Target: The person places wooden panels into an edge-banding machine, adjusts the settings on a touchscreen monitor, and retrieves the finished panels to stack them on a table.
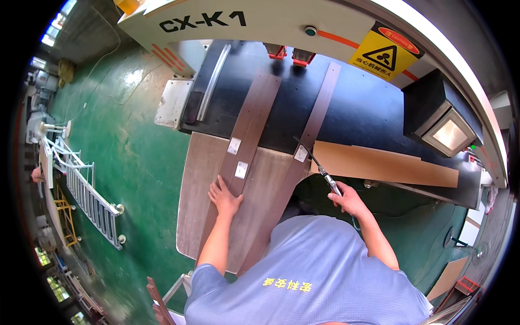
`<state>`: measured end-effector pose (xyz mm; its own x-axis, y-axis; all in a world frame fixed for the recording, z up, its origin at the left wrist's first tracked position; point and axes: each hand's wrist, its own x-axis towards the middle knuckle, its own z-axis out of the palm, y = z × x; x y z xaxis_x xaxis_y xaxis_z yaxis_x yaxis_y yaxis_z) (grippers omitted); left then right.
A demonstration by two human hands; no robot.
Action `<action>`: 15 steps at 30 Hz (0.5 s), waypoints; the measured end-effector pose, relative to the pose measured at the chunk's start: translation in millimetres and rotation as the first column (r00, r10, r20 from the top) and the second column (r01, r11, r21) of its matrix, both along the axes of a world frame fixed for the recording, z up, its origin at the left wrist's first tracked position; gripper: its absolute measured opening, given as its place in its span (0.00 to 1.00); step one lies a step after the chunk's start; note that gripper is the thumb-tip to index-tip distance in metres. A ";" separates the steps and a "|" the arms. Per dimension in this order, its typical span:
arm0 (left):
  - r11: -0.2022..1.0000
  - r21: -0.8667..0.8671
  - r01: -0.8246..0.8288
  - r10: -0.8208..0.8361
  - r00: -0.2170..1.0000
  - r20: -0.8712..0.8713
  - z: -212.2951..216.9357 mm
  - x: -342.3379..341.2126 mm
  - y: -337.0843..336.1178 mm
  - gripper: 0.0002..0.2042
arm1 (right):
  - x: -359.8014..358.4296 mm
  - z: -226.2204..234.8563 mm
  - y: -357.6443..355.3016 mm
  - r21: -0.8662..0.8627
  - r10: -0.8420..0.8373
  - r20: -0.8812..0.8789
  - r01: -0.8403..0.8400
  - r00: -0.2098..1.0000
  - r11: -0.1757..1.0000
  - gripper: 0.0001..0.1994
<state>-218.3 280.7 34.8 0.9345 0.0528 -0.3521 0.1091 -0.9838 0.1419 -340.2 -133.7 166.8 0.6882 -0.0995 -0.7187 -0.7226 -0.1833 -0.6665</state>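
My left hand [225, 197] lies with fingers spread on a pair of long dark-brown boards [252, 127] placed side by side, just below two white labels. In my right hand [349, 200] is an air blow gun [328, 177] with a long thin black nozzle and a silver body; a bluish hose hangs below the hand. The nozzle's tip is over a narrower brown board [314, 127], close to its white label. All these boards run from a wooden support table [203, 162] onto the black machine bed [357, 108].
A white machine gantry [276, 21] spans the far side, with a lit lamp box [441, 124] at right. Tan flat panels [379, 162] lie along the bed's near edge. A grey wheeled roller rack [92, 200] stands on the green floor at left.
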 end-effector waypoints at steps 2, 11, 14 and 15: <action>0.997 -0.058 0.044 -0.041 0.998 0.053 -1.3 -1.0 12.7 0.61 | 8.8 1.6 1.9 0.002 0.049 -0.039 -0.049 0.998 0.999 0.22; 0.955 -0.186 0.230 -0.214 0.972 0.101 25.5 1.9 -0.9 0.59 | 70.2 56.4 27.1 -0.291 0.388 0.323 -0.299 0.863 0.909 0.10; 0.898 -0.245 0.366 -0.341 0.930 0.138 55.5 -22.1 -14.0 0.58 | 85.7 93.1 32.3 -0.439 0.575 0.407 -0.400 0.710 0.805 0.08; 0.870 -0.263 0.418 -0.390 0.908 0.154 66.8 -30.3 -18.6 0.58 | 91.1 101.3 35.3 -0.454 0.608 0.481 -0.413 0.632 0.789 0.08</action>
<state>-248.6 262.1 101.6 0.8815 -0.4250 -0.2055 -0.3164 -0.8550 0.4109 -249.1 -98.4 268.1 0.9472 0.2764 -0.1628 0.0562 -0.6427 -0.7640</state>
